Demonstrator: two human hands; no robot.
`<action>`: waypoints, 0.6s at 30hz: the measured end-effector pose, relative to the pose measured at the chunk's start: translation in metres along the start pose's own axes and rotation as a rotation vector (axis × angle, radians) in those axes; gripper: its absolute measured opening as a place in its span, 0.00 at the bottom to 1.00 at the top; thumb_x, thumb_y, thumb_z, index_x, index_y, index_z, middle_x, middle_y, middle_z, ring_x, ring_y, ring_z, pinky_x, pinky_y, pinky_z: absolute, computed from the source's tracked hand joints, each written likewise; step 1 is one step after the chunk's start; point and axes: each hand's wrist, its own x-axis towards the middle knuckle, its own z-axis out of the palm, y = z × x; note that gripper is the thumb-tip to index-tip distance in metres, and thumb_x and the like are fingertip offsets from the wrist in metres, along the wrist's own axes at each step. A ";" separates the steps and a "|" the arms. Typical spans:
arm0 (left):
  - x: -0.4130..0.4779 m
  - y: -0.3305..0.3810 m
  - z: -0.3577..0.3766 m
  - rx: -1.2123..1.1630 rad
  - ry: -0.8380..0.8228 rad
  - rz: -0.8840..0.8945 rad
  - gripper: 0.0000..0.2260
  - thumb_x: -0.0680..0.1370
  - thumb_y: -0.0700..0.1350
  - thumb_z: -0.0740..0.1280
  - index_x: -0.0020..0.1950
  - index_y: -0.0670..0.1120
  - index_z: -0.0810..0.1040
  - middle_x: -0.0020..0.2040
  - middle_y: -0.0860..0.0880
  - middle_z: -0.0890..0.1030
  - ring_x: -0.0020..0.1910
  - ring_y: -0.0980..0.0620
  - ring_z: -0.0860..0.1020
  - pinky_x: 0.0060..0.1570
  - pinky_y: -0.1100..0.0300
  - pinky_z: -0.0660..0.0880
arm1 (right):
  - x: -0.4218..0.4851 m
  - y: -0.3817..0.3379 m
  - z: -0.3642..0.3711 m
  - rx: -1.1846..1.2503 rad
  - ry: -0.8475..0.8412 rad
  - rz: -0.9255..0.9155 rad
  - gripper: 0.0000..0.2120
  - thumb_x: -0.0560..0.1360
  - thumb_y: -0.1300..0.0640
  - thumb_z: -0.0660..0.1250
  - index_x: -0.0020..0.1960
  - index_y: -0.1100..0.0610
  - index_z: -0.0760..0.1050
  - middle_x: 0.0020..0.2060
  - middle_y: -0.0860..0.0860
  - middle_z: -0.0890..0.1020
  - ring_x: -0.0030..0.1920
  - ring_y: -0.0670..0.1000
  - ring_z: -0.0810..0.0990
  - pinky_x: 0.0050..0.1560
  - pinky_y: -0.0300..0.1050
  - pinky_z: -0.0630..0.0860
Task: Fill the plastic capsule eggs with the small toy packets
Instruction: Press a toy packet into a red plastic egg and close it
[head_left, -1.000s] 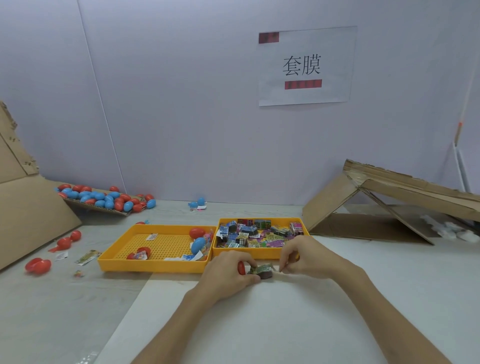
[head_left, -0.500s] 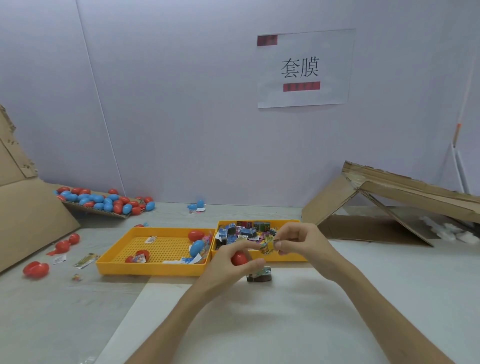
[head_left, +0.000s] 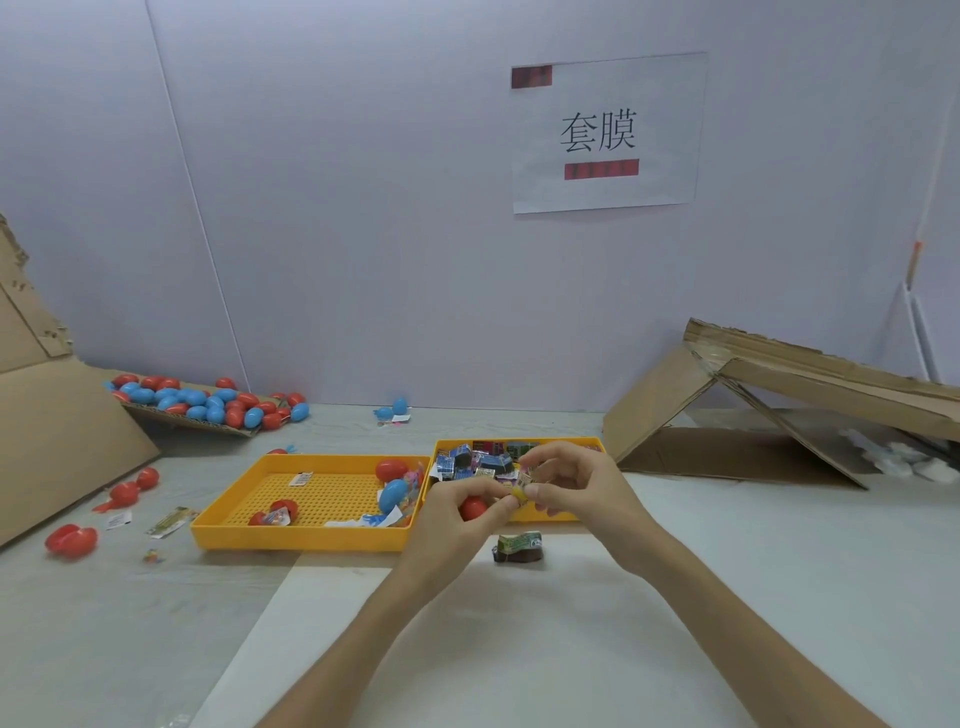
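Both hands have come up off the table: left hand (head_left: 451, 514) curls round the red capsule egg (head_left: 472, 507), right hand (head_left: 576, 486) pinches a yellow toy packet (head_left: 521, 489) now brought against it, so insertion looks imminent; spare packet (head_left: 518, 546) lies below.
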 end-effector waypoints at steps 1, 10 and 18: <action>0.001 0.001 0.000 0.016 0.000 0.009 0.08 0.79 0.47 0.72 0.43 0.60 0.83 0.42 0.61 0.83 0.46 0.62 0.80 0.44 0.68 0.76 | 0.001 0.001 0.001 0.005 0.014 -0.005 0.11 0.74 0.64 0.75 0.53 0.53 0.83 0.40 0.54 0.84 0.39 0.50 0.81 0.40 0.41 0.77; 0.020 0.022 0.020 -0.505 0.051 -0.317 0.04 0.76 0.47 0.74 0.47 0.48 0.84 0.31 0.52 0.71 0.28 0.56 0.66 0.27 0.64 0.64 | 0.005 -0.004 -0.001 0.183 0.275 -0.030 0.11 0.76 0.63 0.72 0.57 0.57 0.77 0.42 0.51 0.84 0.37 0.49 0.83 0.37 0.40 0.79; 0.012 0.016 0.029 -0.674 0.041 -0.333 0.10 0.74 0.48 0.73 0.52 0.45 0.82 0.31 0.51 0.66 0.29 0.55 0.62 0.29 0.63 0.61 | 0.002 -0.001 0.005 0.134 0.142 0.075 0.06 0.74 0.57 0.75 0.46 0.59 0.81 0.35 0.50 0.83 0.39 0.50 0.80 0.43 0.43 0.77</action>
